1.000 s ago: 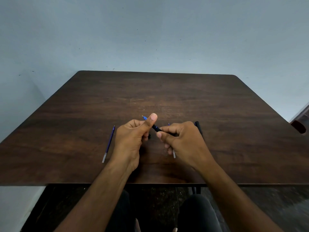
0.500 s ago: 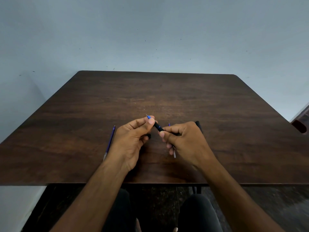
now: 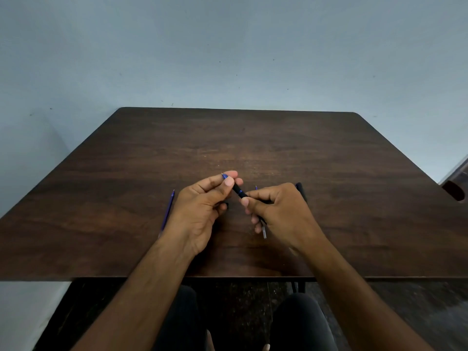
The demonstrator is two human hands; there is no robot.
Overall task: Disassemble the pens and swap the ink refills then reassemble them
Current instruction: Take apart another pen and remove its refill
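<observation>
Both hands hold one black pen (image 3: 238,191) above the dark wooden table (image 3: 278,148), its blue tip pointing up and to the left. My left hand (image 3: 202,209) pinches the tip end between thumb and fingers. My right hand (image 3: 281,214) grips the barrel behind it. A blue refill (image 3: 167,214) lies on the table just left of my left hand. A second thin refill (image 3: 263,230) shows partly under my right hand. Behind my right hand, a black pen part (image 3: 301,191) sticks out.
The table's near edge (image 3: 101,277) runs just below my wrists, with my dark-clothed legs under it. A pale wall stands behind the table. A dark chair part (image 3: 454,191) shows at the far right.
My left thumb, raised a second ago, has come down onto the pen's tip end. The fingers of my left hand now close around the tip. The right hand has barely moved.
</observation>
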